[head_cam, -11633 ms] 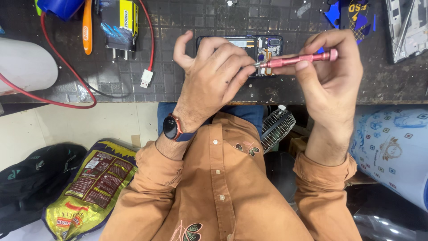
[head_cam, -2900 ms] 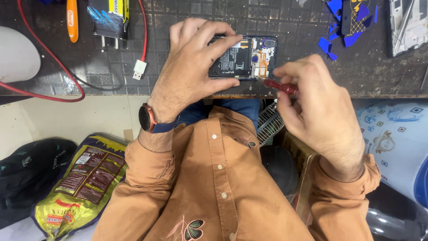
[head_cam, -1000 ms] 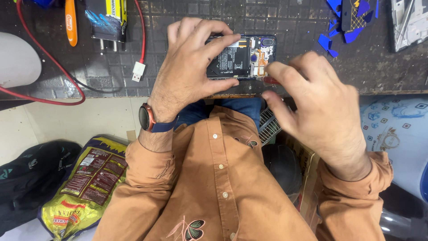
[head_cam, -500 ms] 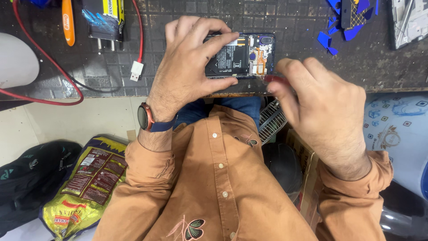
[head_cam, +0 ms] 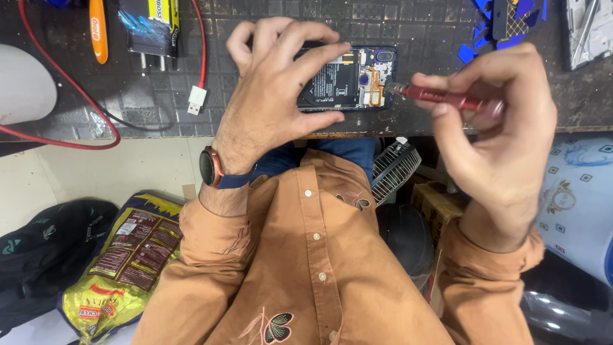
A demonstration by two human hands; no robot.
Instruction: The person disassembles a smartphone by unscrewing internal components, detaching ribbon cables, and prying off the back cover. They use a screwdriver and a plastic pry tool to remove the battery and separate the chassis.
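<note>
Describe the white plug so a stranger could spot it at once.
Start at the dark gridded mat on the bench top. Left of the left hand holding the opened phone, a red cable runs down to the white plug. It is the only small white rectangle lying loose on the mat.

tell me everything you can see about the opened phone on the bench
The opened phone lies flat near the front edge of the dark bench, back cover off. A black battery fills its middle; beside it sit a board with orange flex strips, a small blue part and a camera lens near the top corner. The frame looks dark blue. The left hand covers its left end, fingers pressing top and bottom edges. The tip of a red screwdriver, held in the right hand, meets its right edge.
</note>
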